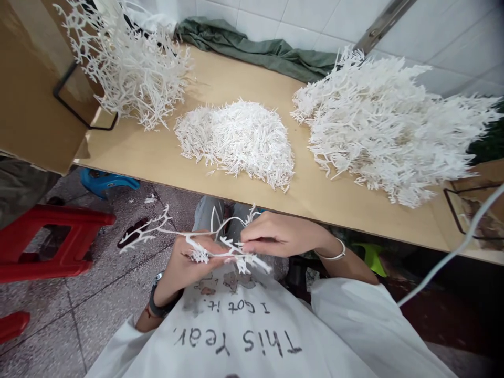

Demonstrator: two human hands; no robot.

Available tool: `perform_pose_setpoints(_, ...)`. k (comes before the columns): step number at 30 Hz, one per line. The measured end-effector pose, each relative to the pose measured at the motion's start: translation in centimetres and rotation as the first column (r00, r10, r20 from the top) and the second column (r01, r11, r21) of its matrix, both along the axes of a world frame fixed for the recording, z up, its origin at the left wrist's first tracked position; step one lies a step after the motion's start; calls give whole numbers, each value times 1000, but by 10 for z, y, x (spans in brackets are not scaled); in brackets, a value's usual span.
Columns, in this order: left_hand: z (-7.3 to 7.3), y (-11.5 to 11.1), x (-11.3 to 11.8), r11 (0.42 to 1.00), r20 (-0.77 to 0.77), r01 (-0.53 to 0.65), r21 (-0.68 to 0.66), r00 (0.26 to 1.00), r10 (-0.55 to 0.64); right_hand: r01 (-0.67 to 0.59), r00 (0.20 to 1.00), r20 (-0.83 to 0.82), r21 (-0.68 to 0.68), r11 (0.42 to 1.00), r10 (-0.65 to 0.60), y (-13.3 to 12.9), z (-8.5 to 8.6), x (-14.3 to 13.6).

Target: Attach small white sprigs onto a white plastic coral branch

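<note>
In front of my lap I hold a white branching plastic twig [173, 231], its thin forks reaching out to the left over the floor. My left hand [192, 262] is closed around its stem, with small white sprigs bunched by the fingers. Thumb and fingertips of my right hand [275, 233] pinch the twig near its right end, where short white tips [244, 260] stick out. On the table just beyond lies a heap of short white pieces [248, 139].
A tall tangle of white bare branches [134, 73] stands at the table's [283, 207] left. A large pile of white sprigs [386, 126] covers its right side. Green cloth [255, 47] lies along the wall. A red stool [59, 236] and a blue stool [106, 181] are left; a pale cable [452, 265] hangs right.
</note>
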State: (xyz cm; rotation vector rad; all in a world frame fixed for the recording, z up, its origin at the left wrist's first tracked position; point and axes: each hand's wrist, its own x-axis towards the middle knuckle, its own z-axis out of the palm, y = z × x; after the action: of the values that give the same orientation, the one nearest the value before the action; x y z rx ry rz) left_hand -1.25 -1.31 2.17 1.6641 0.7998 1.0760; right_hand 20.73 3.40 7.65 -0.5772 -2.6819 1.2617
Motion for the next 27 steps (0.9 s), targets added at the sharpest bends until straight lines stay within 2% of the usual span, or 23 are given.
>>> perform_pose_setpoints(2,3,-3,-1,999,-1,4,-32,1000,-4,-12,999,-39,-30,999,11,-2,0,2)
perform_pose_setpoints(5,6,-8,-4,998,-19,-26,-52,1000,25,49,994,-100,-47,998,-54,-8,0,5)
perform_pose_setpoints(7,7,-10,-6,996,-44,-33,-88,999,29,114,985,-109,-164,980,-133,-13,1,9)
perform_pose_setpoints(9,10,-13,-8,990,-79,-18,-142,997,7,181,973,-69,-365,913,-220,-20,2,14)
perform_pose_setpoints(11,14,-16,-8,980,-96,18,-197,995,-37,226,959,-13,-562,795,-282,-28,3,17)
perform_pose_setpoints(13,19,-18,-6,973,-102,50,-224,992,-75,241,946,9,-690,683,-325,-35,2,17)
perform_pose_setpoints(14,21,-18,-6,972,-104,58,-227,991,-84,242,938,6,-725,645,-345,-38,1,15)
perform_pose_setpoints(16,24,-19,-7,969,-116,69,-239,988,-99,234,931,-4,-760,606,-364,-41,1,12)
perform_pose_setpoints(18,23,-21,-16,957,-116,96,-273,984,-132,232,923,-27,-755,613,-383,-41,5,15)
perform_pose_setpoints(19,21,-22,-25,951,-101,92,-295,987,-127,279,886,-60,-723,631,-460,-39,9,22)
perform_pose_setpoints(20,18,-24,-36,950,-77,68,-304,992,-96,365,806,-117,-672,644,-580,-36,15,33)
perform_pose_setpoints(21,15,-26,-49,955,-6,11,-296,1000,-14,472,684,-197,-615,632,-702,-33,21,47)
perform_pose_setpoints(22,12,-28,-61,940,23,-168,-296,983,183,637,456,-312,-540,551,-833,-30,27,63)
perform_pose_setpoints(23,9,-31,-71,892,12,-371,-258,922,386,700,330,-376,-518,491,-866,-26,32,80)
perform_pose_setpoints(24,6,-34,-78,839,-40,-489,-238,868,494,750,217,-393,-519,410,-894,-21,35,95)
perform_pose_setpoints(25,3,-35,-82,790,-43,-560,-249,821,569,784,100,-393,-534,316,-914,-16,36,107)
perform_pose_setpoints(26,1,-36,-81,771,-14,-587,-248,798,603,800,26,-392,-543,254,-920,-10,33,115)
perform_pose_setpoints(27,0,-35,-76,781,33,-570,-255,802,596,823,-47,-414,-532,199,-909,-3,26,118)
